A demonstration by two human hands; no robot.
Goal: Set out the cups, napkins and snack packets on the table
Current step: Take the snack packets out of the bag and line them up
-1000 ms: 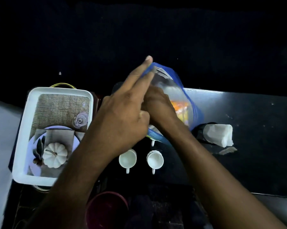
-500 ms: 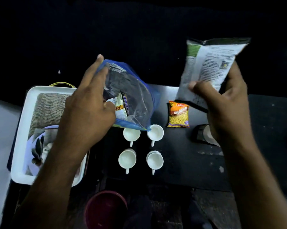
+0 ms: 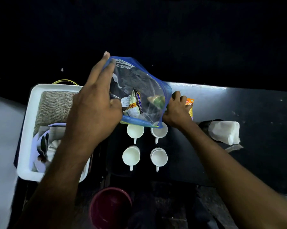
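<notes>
My left hand [image 3: 93,113] grips a clear zip bag with a blue rim [image 3: 139,83], held tilted above the table. Snack packets [image 3: 132,104] lie inside it. My right hand [image 3: 176,111] is low on the black table [image 3: 246,103], just right of the bag, with its fingers curled. It lies over an orange snack packet [image 3: 189,103] and holds a green and white packet [image 3: 157,100], seen only through the bag. White cups stand in two rows below the bag: two behind [image 3: 135,131] [image 3: 159,132], two in front [image 3: 131,157] [image 3: 159,158]. A stack of white napkins [image 3: 225,132] lies to the right.
A white tray [image 3: 28,129] at the left holds burlap cloth, a plate and a small white pumpkin, partly under my left forearm. A maroon bowl [image 3: 110,207] sits near the bottom edge. The far side is dark.
My right hand pulled a green and white packet out of the bag, raised it, then came down to the table beside the orange packet. The left hand kept hold of the bag.
</notes>
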